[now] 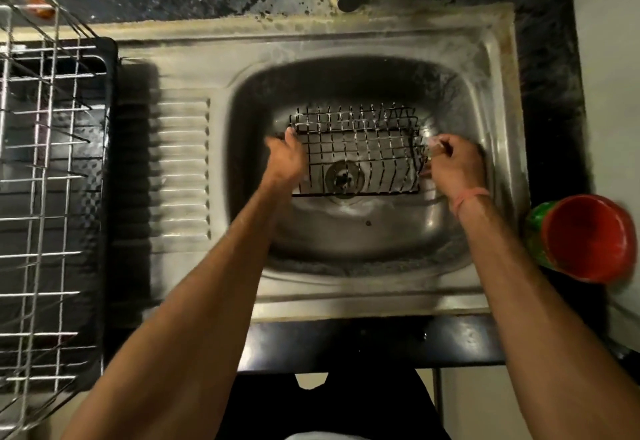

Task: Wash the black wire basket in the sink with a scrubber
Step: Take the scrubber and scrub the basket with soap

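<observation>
left hand (289,155), right hand (453,166) at basket (356,152) ends; sink (346,242)

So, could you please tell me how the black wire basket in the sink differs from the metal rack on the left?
The black wire basket is dark and sits in the sink basin over the drain; the metal rack is silvery, looks larger, and stands beside the sink on a black tray. Both are open wire grids.

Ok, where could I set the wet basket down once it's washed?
The ribbed drainboard, between the dish rack and the sink bowl, looks bare. The bowl is crowded: black wire basket, left hand, right hand.
</observation>
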Available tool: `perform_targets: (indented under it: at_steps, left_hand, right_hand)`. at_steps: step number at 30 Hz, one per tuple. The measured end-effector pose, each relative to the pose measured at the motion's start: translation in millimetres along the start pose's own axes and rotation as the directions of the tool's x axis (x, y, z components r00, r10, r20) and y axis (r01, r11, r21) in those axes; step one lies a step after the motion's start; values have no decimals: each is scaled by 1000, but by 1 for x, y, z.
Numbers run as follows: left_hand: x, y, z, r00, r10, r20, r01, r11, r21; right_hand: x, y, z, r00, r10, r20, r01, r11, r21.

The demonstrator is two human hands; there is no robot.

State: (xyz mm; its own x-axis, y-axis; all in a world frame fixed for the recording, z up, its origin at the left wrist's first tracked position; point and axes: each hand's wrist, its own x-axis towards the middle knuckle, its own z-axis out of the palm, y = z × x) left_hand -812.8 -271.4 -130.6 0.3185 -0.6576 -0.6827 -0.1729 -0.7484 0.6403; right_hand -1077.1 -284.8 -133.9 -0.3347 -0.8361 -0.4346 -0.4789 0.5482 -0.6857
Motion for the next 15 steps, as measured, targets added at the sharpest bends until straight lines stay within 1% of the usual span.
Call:
perform_targets:
  at_steps: [1,2,3,5,6,8,10,11,12,13,14,15]
  left_hand:
    - [7,11,-7,997,-77,20,77,996,-38]
    - [12,20,-14,984,-158,85,166,980,-106]
    - [15,28,-22,965,-205,162,231,958,-167]
    - [15,39,-38,928,-217,303,295,924,-242]
    - [15,45,-46,919,-198,342,296,919,-263]
    - [14,48,-62,917,-151,370,278,906,-318]
    - [17,46,-72,928,-101,357,259,865,-430]
    - [22,42,-73,936,-77,344,238,858,-456]
    - [23,39,-70,945,-54,323,199,877,-438]
    - [25,35,-65,967,-37,253,137,912,-387]
    - [28,32,-60,988,-8,153,51,960,-276]
    - [32,28,-53,998,41,50,-33,988,-150]
  right_hand:
    - [3,-4,-2,1000,-2,-5,2,1000,11]
    - [6,-8,-4,1000,-10,-11,10,1000,11]
    - [11,-13,-4,1000,-14,-22,15,1000,9]
    - [14,-26,-8,999,-32,-39,32,999,-9]
    - [17,-32,-9,998,-41,-45,40,999,-16]
    - [22,-42,-9,996,-63,-61,59,996,-59]
    - [23,-54,-11,989,-129,-66,117,978,-170]
    - [25,-60,-10,983,-171,-70,152,962,-226]
    - [29,-65,-9,972,-220,-80,193,945,-263]
    - [31,-70,-8,961,-258,-98,221,933,-284]
    - [33,-75,-6,950,-291,-115,249,926,-285]
    - [34,-80,-4,949,-293,-119,253,929,-271]
